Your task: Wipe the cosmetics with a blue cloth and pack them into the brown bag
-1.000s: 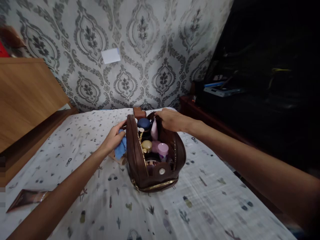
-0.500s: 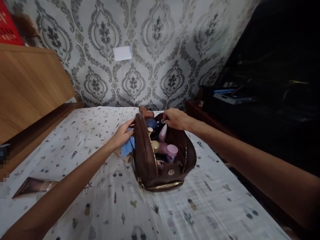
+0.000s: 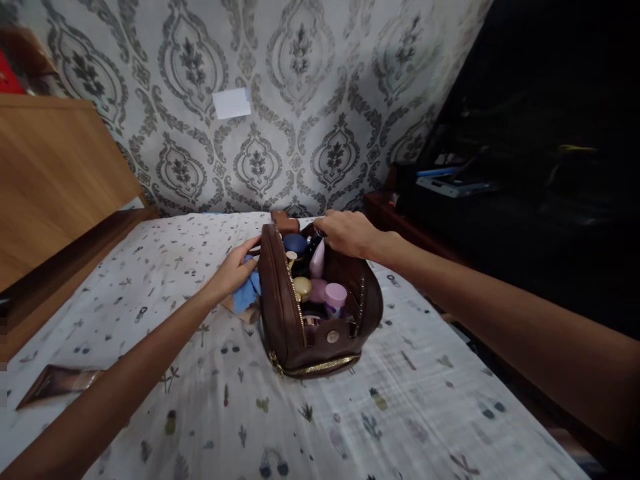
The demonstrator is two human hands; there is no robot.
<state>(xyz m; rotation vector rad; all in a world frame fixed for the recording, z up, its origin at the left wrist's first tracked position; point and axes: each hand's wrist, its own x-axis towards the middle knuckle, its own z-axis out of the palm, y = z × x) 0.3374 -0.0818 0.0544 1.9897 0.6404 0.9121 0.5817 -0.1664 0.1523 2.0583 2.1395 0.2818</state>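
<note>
A brown bag (image 3: 320,313) stands open in the middle of a bed covered by a white patterned sheet (image 3: 350,427). The bag holds small cosmetics: a pink tube (image 3: 317,259), a pink-capped jar (image 3: 335,297), a gold-lidded jar (image 3: 302,288) and a blue round item (image 3: 295,244). The left hand (image 3: 235,270) rests against the bag's left side near the far end, fingers loosely curled and touching a blue cloth (image 3: 246,293) that lies beside the bag. The right hand (image 3: 347,233) sits on the bag's far right rim, fingers bent down over the edge; what the fingertips pinch cannot be seen. A brown flat packet (image 3: 55,383) lies well apart at the sheet's left edge. Patterned wallpaper (image 3: 300,100) rises behind.
</note>
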